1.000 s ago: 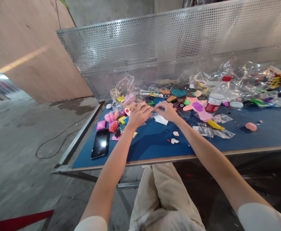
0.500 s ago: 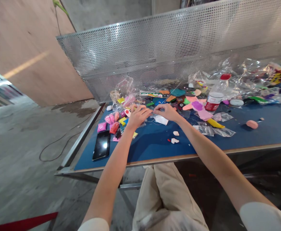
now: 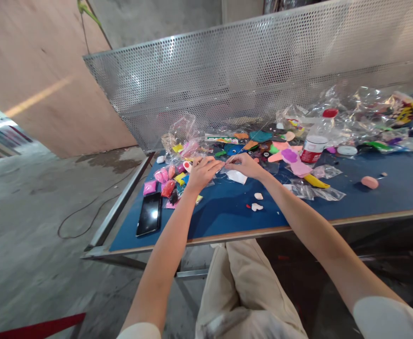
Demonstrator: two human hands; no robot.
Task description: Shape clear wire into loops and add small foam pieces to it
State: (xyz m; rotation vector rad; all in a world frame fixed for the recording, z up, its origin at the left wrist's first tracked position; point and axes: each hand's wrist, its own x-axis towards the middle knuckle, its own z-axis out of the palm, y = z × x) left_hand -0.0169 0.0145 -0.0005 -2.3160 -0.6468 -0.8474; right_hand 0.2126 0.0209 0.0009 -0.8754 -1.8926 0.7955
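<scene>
"Two bare hands are at work over that blue desk (image 3: 223,221). What have they got?"

"From here, the right hand (image 3: 245,165) has its thumb and forefinger pinched together on a thin strand (image 3: 241,149) that slants up and away. The left hand (image 3: 202,173) is palm down, its fingers reaching forward to almost meet the other's. How tightly they close, or whether they hold anything, I can't tell."

"And the crumpled white piece (image 3: 237,176)?"

"Lying on the desk, just below the right hand's fingers. Nearer the front edge are two small white lumps (image 3: 258,196), with a red bit (image 3: 248,205) beside the closer one."

"What's on the left?"

"Colourful packets (image 3: 168,188), then a black phone (image 3: 149,214) near the corner."

"On the right I see a pink shape (image 3: 300,168) with a purple patch, touching a yellow piece (image 3: 316,181)."

"Yes, and behind them a red-labelled container (image 3: 312,153), before the perforated panel (image 3: 206,80)."
</scene>
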